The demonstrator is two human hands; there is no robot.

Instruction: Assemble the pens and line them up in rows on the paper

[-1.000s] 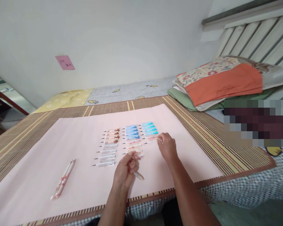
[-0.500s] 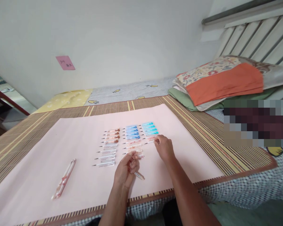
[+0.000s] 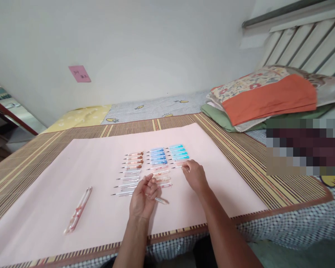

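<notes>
My left hand (image 3: 145, 195) has its fingers curled around a slim pen (image 3: 162, 200), whose pale end sticks out to the right below the palm. At the right-hand column, my right hand (image 3: 194, 174) pinches the end of a thin pen (image 3: 178, 166) with a dark tip pointing left, low over the paper. Around the hands lie neat columns of pens: brown-ended pens (image 3: 136, 158) above clear pens (image 3: 130, 179), blue pens (image 3: 158, 158) above pinkish pens (image 3: 164, 179), and turquoise pens (image 3: 179, 152). My left hand partly covers some pinkish and clear pens.
Pink paper (image 3: 100, 160) covers much of a striped mat (image 3: 231, 156) on the bed. Two pens (image 3: 78, 210) lie apart at the left. Folded bedding with an orange panel (image 3: 273, 98) is stacked at the right, below a slatted headboard (image 3: 309, 44).
My left hand has moved left with its pen, uncovering pinkish pens. The pen in my right hand has shifted slightly up toward the row above. The view has shifted slightly.
</notes>
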